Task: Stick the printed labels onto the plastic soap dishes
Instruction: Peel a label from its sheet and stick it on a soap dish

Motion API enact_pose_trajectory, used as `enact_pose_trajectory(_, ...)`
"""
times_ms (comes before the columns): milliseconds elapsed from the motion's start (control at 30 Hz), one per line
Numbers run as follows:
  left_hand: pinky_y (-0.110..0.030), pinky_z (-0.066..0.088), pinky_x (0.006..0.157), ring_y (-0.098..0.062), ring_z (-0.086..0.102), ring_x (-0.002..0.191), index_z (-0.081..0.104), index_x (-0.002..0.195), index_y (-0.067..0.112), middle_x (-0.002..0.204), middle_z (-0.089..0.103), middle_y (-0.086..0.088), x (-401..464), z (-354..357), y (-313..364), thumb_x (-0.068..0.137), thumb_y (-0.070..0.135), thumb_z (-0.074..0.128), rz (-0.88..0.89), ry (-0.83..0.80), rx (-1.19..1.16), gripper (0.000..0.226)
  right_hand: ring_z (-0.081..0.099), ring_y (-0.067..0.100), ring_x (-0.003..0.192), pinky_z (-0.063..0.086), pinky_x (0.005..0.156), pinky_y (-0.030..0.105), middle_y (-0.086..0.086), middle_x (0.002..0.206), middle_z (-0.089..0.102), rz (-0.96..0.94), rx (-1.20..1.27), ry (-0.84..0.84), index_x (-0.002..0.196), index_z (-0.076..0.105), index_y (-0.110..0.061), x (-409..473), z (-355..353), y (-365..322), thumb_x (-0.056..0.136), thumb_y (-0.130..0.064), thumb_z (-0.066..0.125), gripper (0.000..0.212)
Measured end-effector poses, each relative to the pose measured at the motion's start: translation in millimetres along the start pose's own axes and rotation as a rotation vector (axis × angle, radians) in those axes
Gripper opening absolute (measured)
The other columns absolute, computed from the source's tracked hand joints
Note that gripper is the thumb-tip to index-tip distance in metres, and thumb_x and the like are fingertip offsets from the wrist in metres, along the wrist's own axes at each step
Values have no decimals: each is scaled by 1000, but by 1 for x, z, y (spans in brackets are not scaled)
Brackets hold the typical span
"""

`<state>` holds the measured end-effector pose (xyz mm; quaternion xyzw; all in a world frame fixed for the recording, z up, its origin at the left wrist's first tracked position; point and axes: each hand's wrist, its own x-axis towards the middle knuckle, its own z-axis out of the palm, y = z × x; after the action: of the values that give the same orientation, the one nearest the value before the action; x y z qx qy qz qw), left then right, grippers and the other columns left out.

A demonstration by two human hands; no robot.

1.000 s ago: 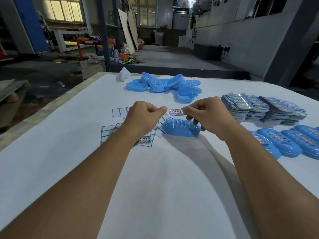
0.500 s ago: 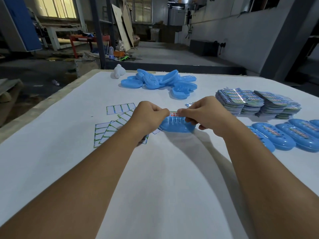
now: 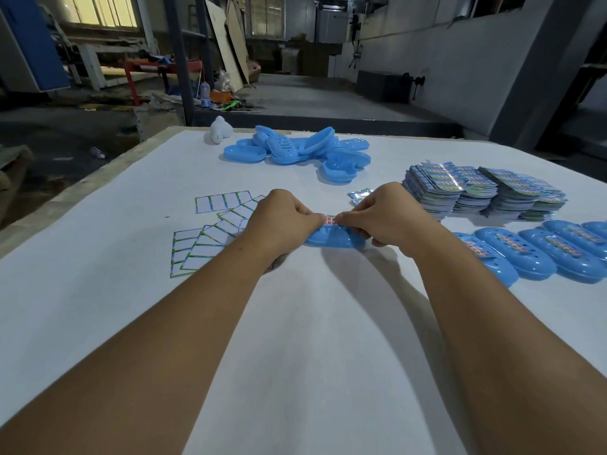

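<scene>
Workshop floor, dim, windows upper left of the frame; white-covered worktop (image 3: 98,307) fills the lower part of the frame.

Centre of the frame: one blue oval plastic soap dish (image 3: 331,239) lies on the worktop, slotted face up; small printed label with red and white print (image 3: 330,220) sits along its top, only a sliver visible between the two hands.

Left hand (image 3: 282,218): grip curled, thumb and forefinger pinching the label's left end, right at the dish; right hand (image 3: 387,215): grip curled the same way, pinching the label's right end; fingertips of both nearly meet over the dish; cannot tell whether the label is fully stuck down.

Left of the hands: fanned white backing sheets with green-edged blank cells (image 3: 203,241), flat on the worktop, partly under the left forearm.

Upper centre: loose heap of unlabelled blue soap dish halves (image 3: 295,149); just left of it a small white rounded plastic object (image 3: 218,131) near the far edge.

Right of the frame: stacks of glossy printed label sheets (image 3: 483,192); a couple of loose printed stickers (image 3: 359,196) just beyond the right hand; below the stacks, a row of blue soap dishes carrying labels (image 3: 558,254), side by side and overlapping, running off the right edge.
</scene>
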<state>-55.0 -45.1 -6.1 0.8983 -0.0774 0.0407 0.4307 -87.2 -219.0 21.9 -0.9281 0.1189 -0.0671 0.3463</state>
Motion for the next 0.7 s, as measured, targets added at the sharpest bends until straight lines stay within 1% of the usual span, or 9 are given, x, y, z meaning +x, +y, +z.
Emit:
enact_pose_trajectory(100, -24, 41, 52, -15, 65, 60, 76, 71, 22, 63, 69, 3, -2, 0, 2, 80, 43, 74, 8, 6, 27, 23, 45, 8, 32, 40, 43, 18, 2, 59, 66, 14, -17, -6, 75, 79, -9, 1, 0, -1, 77, -44, 83, 35)
enact_pose_trajectory(133, -24, 43, 52, -16, 66, 62, 76, 71, 22, 66, 71, 2, -2, 0, 3, 80, 43, 74, 10, 5, 38, 23, 46, 8, 32, 39, 43, 18, 2, 59, 66, 17, -21, -7, 76, 79, -9, 1, 0, -1, 77, -44, 83, 36)
enact_pose_trajectory(200, -27, 50, 56, -20, 70, 68, 75, 69, 22, 74, 74, 1, -2, 0, 4, 79, 42, 73, 16, 6, 60, 23, 47, 12, 38, 40, 48, 21, 5, 61, 67, 14, -24, -6, 79, 79, -6, 2, 1, 0, 76, -44, 83, 37)
enact_pose_trajectory(267, -27, 52, 60, -18, 71, 72, 74, 66, 21, 79, 74, 4, -2, 1, 5, 77, 41, 73, 18, 21, 82, 22, 48, 14, 42, 41, 52, 24, 5, 60, 66, 18, -25, 3, 80, 79, -6, 2, 1, 1, 74, -43, 83, 37)
enact_pose_trajectory(367, -27, 49, 60, -17, 68, 73, 73, 65, 22, 72, 72, 5, -2, 3, 7, 75, 43, 73, 34, 56, 158, 23, 51, 14, 42, 45, 54, 26, 4, 56, 64, 22, -35, 13, 79, 78, -5, 2, 3, 0, 73, -41, 83, 37)
enact_pose_trajectory(433, -29, 47, 62, -19, 66, 77, 72, 70, 24, 76, 71, 6, -2, 4, 10, 74, 47, 73, 39, 92, 254, 24, 56, 17, 47, 52, 59, 31, 5, 55, 64, 20, -53, 29, 81, 78, -4, 2, 5, -2, 72, -41, 82, 38)
enact_pose_trajectory(533, -30, 43, 63, -24, 64, 82, 72, 86, 24, 84, 69, 2, 0, 6, 18, 76, 55, 67, 56, 138, 462, 33, 64, 21, 54, 58, 67, 34, 5, 54, 64, -8, -127, 76, 82, 76, -4, 1, 9, -4, 74, -41, 78, 38)
enact_pose_trajectory(633, -31, 41, 62, -26, 62, 81, 68, 94, 22, 87, 67, -2, 1, 9, 23, 83, 56, 59, 108, 172, 629, 36, 69, 29, 72, 58, 71, 35, 9, 70, 67, -42, -254, 137, 87, 72, -8, 1, 12, -6, 76, -46, 74, 39)
enact_pose_trajectory(700, -32, 40, 62, -26, 61, 82, 66, 98, 23, 91, 67, -2, 0, 10, 24, 86, 57, 57, 127, 181, 673, 37, 69, 31, 77, 58, 71, 34, 11, 75, 67, -68, -320, 160, 84, 68, -9, 2, 13, -7, 75, -48, 74, 40)
